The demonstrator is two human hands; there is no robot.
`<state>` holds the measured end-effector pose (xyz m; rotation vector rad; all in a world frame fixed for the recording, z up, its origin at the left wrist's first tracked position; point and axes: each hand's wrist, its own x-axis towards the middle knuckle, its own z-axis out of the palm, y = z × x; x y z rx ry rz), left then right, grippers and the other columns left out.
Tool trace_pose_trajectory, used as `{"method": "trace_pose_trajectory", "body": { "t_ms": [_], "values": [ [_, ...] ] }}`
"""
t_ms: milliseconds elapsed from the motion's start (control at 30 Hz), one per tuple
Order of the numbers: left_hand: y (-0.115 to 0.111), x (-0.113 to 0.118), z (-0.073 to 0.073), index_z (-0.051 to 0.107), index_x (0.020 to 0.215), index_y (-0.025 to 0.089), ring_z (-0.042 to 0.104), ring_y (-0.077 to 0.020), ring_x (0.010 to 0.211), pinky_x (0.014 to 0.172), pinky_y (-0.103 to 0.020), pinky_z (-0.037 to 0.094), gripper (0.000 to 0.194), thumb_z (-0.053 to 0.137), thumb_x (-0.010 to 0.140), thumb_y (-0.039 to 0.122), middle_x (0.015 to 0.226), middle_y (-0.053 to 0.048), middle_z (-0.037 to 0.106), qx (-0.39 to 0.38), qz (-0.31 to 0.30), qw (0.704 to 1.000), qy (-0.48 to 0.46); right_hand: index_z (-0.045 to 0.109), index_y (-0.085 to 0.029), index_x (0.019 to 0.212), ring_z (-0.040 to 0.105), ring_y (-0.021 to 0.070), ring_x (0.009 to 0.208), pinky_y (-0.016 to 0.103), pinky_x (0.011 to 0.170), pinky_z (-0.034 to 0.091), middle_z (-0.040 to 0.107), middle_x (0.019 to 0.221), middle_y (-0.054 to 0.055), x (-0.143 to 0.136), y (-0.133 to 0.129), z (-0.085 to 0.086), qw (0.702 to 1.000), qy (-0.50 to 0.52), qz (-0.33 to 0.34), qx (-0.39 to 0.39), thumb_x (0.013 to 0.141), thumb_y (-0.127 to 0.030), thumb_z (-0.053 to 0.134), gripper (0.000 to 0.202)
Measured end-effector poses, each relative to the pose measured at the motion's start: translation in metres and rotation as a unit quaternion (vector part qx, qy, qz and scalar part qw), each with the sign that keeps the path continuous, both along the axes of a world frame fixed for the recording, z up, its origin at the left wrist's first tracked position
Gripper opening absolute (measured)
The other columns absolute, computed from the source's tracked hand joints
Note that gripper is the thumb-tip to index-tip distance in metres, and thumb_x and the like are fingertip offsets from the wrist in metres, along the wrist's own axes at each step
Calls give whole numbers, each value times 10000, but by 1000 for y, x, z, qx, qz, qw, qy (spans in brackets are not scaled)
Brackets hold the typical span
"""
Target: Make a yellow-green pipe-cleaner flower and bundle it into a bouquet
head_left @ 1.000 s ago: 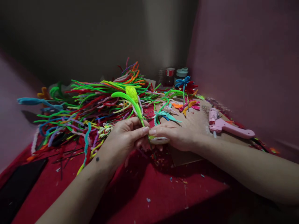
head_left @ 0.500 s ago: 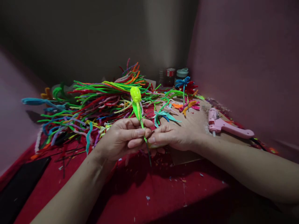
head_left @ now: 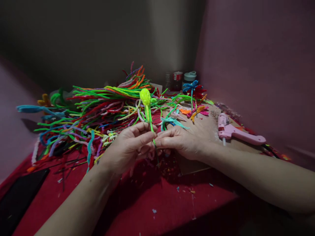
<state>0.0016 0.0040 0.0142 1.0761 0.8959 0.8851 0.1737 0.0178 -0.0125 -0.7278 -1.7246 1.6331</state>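
Observation:
A yellow pipe-cleaner bud (head_left: 145, 97) on a green wrapped stem stands upright between my hands. My left hand (head_left: 131, 144) pinches the stem between thumb and fingers, just below the bud's long green part. Close against it on the right, my right hand (head_left: 176, 142) has its thumb and fingers closed on the lower stem, where a thin dark end points down. The fingertips of both hands nearly touch and partly hide the stem.
Behind lies a heap of coloured pipe cleaners (head_left: 103, 105). A pink glue gun (head_left: 237, 132) rests on cardboard (head_left: 206, 127) at right, near a blue pipe-cleaner flower (head_left: 191, 87). Bottles (head_left: 189, 78) stand at the back. A black flat object (head_left: 23, 200) lies at left on the red cloth (head_left: 128, 209).
The bud has turned and shifted slightly right and up. My fingers have moved a little along the stem, and the two hands sit closer together. The view has shifted slightly.

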Motion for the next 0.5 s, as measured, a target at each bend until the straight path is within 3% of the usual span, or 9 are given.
{"method": "trace_pose_trajectory", "body": {
  "t_ms": [133,267,500],
  "values": [
    [-3,3,-1,600,748,165,492,-57,502,455,-155,376,172,749,684,223,610,40,537,59,24,995,74,608,-155,554,402,88,527,240,521,292,510,516,-33,-1,-1,0,1000,-10,-21,-7,691,-185,520,166],
    [-3,2,-1,611,772,154,480,-49,492,441,-151,359,158,731,702,231,630,32,556,80,17,991,109,612,-153,573,395,83,488,235,477,270,505,496,-38,-3,-2,-1,999,-27,-25,-32,673,-197,522,141],
    [-1,-6,4,583,857,159,435,-40,486,436,-149,315,123,653,774,217,630,36,536,61,-62,989,121,618,-144,613,412,72,482,217,463,282,506,519,-38,-1,0,3,996,-47,58,-50,732,-308,573,207]
  ]
}}
